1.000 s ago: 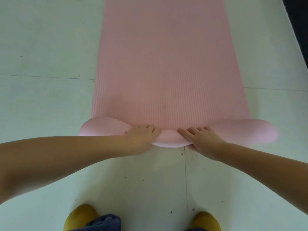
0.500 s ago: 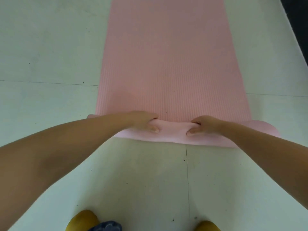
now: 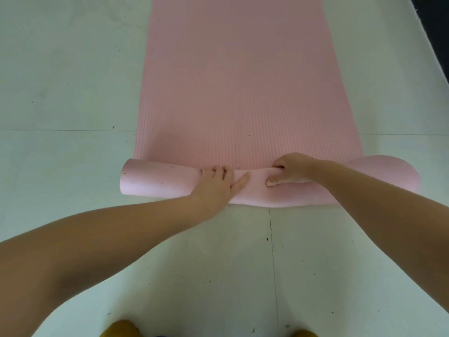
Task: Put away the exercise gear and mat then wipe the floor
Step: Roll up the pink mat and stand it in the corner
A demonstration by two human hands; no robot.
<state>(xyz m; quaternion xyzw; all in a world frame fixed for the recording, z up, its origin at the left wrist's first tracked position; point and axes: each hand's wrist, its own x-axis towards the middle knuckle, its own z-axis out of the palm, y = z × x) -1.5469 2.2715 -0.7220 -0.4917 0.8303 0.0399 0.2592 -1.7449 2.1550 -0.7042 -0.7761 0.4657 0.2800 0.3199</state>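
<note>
A pink ribbed exercise mat (image 3: 238, 81) lies flat on the pale floor (image 3: 60, 81) and runs away from me. Its near end is curled over into a loose roll (image 3: 158, 181) across the mat's width. My left hand (image 3: 216, 186) presses down on top of the roll near its middle, fingers spread on it. My right hand (image 3: 289, 171) grips the roll just to the right, fingers hooked over the far side and thumb on the near side. The roll's right end (image 3: 379, 176) bulges higher than the left.
Two yellow shoe tips (image 3: 121, 329) (image 3: 303, 333) show at the bottom edge. Small dark specks dot the floor tiles in front of me. A dark strip (image 3: 435, 25) borders the floor's edge at the top right.
The mat's near end has rolled further over itself, forming a fuller tube on the left. My left hand shifted from gripping the edge to pressing on top; my right hand keeps its grip.
</note>
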